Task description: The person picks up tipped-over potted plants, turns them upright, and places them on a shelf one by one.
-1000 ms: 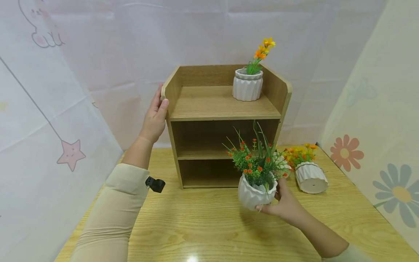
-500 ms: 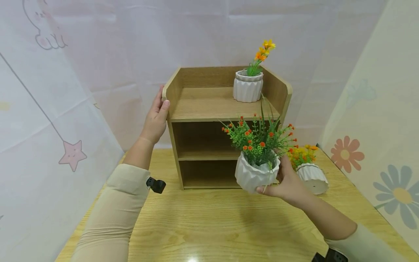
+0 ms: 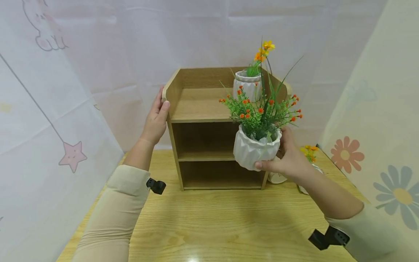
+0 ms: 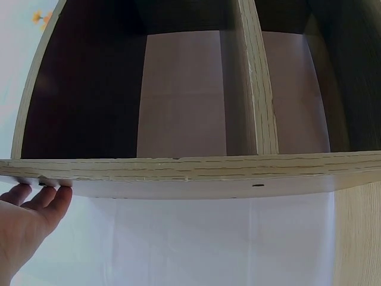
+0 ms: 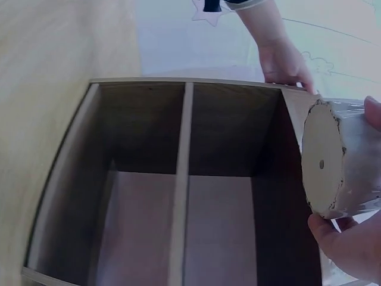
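Observation:
My right hand [image 3: 289, 158] grips a white fluted flowerpot [image 3: 255, 151] by its side, thumb low on the front. Green foliage with small orange-red flowers [image 3: 252, 116] and long grass blades rises from it. The pot is held in the air before the wooden shelf [image 3: 209, 120]; its pale underside with a small hole shows in the right wrist view. Against the shelf's left side panel rests my left hand [image 3: 156, 122], its fingertips [image 4: 59, 199] touching the panel. A second white pot [image 3: 247, 85] with yellow-orange flowers stands at the right of the top shelf, partly covered by the foliage.
On the wooden table [image 3: 203, 225], right of the shelf, a pot with yellow flowers [image 3: 310, 153] lies tipped, mostly hidden behind my right arm. Another white pot [image 3: 277, 177] lies beside the shelf's foot. Printed cloth walls [image 3: 108, 72] enclose the back and sides.
My right hand has raised the flowerpot from near the table to just below the top shelf's level, its foliage now overlapping that shelf. The left hand stays on the side panel.

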`<control>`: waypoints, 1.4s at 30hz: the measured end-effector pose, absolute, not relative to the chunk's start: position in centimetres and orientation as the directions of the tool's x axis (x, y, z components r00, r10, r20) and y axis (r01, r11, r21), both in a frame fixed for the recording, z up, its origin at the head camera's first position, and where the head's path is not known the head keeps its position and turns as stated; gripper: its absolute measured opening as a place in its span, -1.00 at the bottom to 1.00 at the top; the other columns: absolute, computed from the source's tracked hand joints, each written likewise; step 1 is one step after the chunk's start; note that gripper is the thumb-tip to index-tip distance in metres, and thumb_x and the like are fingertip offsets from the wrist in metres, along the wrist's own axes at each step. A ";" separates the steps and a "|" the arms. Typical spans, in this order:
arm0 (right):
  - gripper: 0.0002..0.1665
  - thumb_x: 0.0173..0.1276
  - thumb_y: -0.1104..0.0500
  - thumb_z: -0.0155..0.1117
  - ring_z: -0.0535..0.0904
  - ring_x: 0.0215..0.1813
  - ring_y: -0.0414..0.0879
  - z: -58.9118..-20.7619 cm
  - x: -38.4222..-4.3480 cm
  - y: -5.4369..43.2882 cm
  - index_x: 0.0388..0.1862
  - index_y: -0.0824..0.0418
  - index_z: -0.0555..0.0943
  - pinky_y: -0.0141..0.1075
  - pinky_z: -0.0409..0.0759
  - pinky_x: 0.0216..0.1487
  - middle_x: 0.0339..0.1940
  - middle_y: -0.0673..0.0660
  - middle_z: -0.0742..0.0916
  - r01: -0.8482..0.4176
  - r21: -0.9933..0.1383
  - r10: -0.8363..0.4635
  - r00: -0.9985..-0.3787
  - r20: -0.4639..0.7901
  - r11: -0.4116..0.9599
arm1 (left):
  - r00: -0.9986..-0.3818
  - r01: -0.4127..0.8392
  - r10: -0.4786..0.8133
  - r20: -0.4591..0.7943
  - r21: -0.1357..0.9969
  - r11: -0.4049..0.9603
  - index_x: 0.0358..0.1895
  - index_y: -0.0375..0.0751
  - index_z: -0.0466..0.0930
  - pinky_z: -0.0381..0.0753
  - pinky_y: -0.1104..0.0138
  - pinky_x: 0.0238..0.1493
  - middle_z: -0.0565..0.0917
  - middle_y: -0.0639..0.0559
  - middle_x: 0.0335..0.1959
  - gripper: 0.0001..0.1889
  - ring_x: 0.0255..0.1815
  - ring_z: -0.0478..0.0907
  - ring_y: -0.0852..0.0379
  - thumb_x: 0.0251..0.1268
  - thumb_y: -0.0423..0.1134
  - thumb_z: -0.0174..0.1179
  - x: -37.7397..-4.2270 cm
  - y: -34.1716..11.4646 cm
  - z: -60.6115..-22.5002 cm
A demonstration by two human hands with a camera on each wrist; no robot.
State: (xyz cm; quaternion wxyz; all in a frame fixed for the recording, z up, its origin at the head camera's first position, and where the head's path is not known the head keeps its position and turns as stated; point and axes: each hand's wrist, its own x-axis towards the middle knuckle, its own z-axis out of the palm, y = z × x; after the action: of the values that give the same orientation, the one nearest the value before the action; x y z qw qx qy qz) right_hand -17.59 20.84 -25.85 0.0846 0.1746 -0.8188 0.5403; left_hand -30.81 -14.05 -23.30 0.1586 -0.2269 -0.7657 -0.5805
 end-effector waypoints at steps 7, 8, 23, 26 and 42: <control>0.14 0.06 0.39 0.46 0.40 0.22 -0.19 -23.4 -18.3 20.1 0.42 0.01 -0.06 -0.56 0.51 0.08 0.32 0.09 0.38 -0.383 -0.882 -0.180 -0.922 0.344 0.274 | -0.845 0.534 0.174 0.506 0.817 0.218 0.60 0.24 -0.24 -0.05 0.13 0.61 -0.04 0.03 0.62 -0.39 0.61 -0.06 0.06 0.62 -0.05 -0.26 -30.7 -14.1 -23.3; 0.13 0.05 0.40 0.46 0.43 0.20 -0.18 -22.9 -18.4 20.0 0.41 0.00 -0.05 -0.54 0.54 0.06 0.30 0.08 0.40 -0.385 -0.885 -0.177 -0.921 0.348 0.263 | -0.845 0.534 0.172 0.507 0.816 0.219 0.60 0.24 -0.23 -0.04 0.14 0.60 -0.04 0.04 0.62 -0.40 0.61 -0.06 0.06 0.62 -0.05 -0.26 -30.7 -14.1 -23.3; 0.30 0.07 0.17 0.53 0.34 0.31 0.11 -18.4 -22.8 16.4 0.55 -0.04 -0.19 0.06 0.43 0.34 0.36 0.27 0.31 -0.327 -0.866 -0.087 -0.944 0.318 0.378 | -0.849 0.528 0.166 0.502 0.820 0.220 0.59 0.27 -0.22 -0.01 0.14 0.60 0.00 0.05 0.61 -0.40 0.60 -0.02 0.07 0.62 -0.04 -0.26 -30.7 -14.3 -23.3; 0.32 0.06 0.11 0.54 0.34 0.30 0.10 -18.3 -24.0 15.8 0.56 -0.05 -0.18 0.04 0.45 0.32 0.38 0.25 0.31 -0.305 -0.866 -0.062 -0.950 0.306 0.397 | -0.850 0.526 0.162 0.501 0.820 0.224 0.59 0.28 -0.22 0.00 0.12 0.59 0.00 0.04 0.61 -0.40 0.59 -0.01 0.05 0.62 -0.04 -0.26 -30.7 -14.3 -23.3; 0.35 0.04 0.10 0.58 0.41 0.31 0.07 -17.9 -29.5 12.8 0.58 -0.09 -0.17 -0.07 0.49 0.33 0.38 0.26 0.36 -0.283 -0.906 -0.023 -0.957 0.290 0.315 | -0.850 0.526 0.150 0.505 0.819 0.228 0.59 0.25 -0.20 0.03 0.12 0.59 0.08 -0.01 0.59 -0.40 0.57 0.05 0.03 0.62 -0.05 -0.25 -30.8 -14.6 -23.3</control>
State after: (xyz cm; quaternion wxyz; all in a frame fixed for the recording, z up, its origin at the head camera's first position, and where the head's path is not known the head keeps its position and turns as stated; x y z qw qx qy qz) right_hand -29.50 12.80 -17.87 0.1125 0.0950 -0.8031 0.5774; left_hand -30.81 -14.59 -23.35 0.1620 -0.2206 -0.7666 -0.5809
